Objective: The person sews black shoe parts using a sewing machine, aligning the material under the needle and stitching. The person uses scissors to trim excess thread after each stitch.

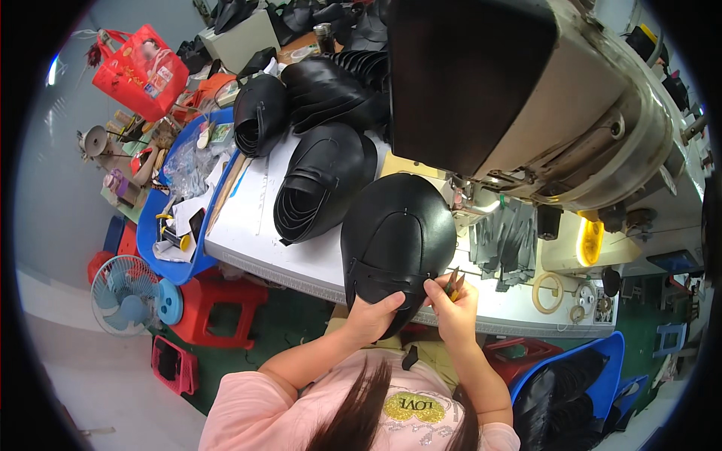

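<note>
A black leather shoe upper [398,225] with stitched seams is held up in front of me at the table's near edge. My left hand [371,317] grips its lower part, the thumb lying across the front. At its lower right edge, my right hand [455,310] is closed, with thumb and forefinger touching the leather. Small thread snips [454,283] stick out of that hand, blades pointing up. Just beyond, a nested stack of black uppers [323,177] lies on the white table [244,218].
A large sewing machine [541,113] overhangs the table at the right. Dark strips [504,240] hang near its base. More black uppers [259,113] crowd the back. A blue tub [154,225] stands left, above a red stool [218,312]; a blue bin [613,361] sits lower right.
</note>
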A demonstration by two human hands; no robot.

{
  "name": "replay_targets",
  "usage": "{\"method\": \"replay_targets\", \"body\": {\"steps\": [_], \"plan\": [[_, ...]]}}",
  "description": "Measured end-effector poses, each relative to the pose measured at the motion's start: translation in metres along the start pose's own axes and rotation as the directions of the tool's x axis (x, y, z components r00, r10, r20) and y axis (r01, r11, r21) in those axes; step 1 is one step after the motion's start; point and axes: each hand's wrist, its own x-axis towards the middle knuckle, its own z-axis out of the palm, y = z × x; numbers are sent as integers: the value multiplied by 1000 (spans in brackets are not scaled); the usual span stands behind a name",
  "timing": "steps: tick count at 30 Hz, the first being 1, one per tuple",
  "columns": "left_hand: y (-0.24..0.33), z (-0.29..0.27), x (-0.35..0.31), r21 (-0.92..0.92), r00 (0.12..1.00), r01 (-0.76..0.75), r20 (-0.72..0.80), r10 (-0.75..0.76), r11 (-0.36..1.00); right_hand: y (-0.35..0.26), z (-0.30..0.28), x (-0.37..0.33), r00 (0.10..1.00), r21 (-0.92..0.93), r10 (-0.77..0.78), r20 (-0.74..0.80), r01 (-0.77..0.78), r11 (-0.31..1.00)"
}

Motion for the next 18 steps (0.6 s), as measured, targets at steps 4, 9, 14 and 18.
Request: {"method": "replay_targets", "body": {"steps": [4,9,14,18], "plan": [[-4,5,0,49,996,-17,-83,21,999,4,-1,-1,999,-10,-37,1,37,999],[-2,14,2,44,983,-37,-179,44,998,13,2,-2,976,-101,-217,-36,212,972],[9,24,-1,-20,976,15,-218,-19,1000,1,5,8,970,51,-238,-48,240,969],[15,31,-2,-75,971,104,-206,-118,992,2,-16,13,952,326,122,282,-215,921]]}}
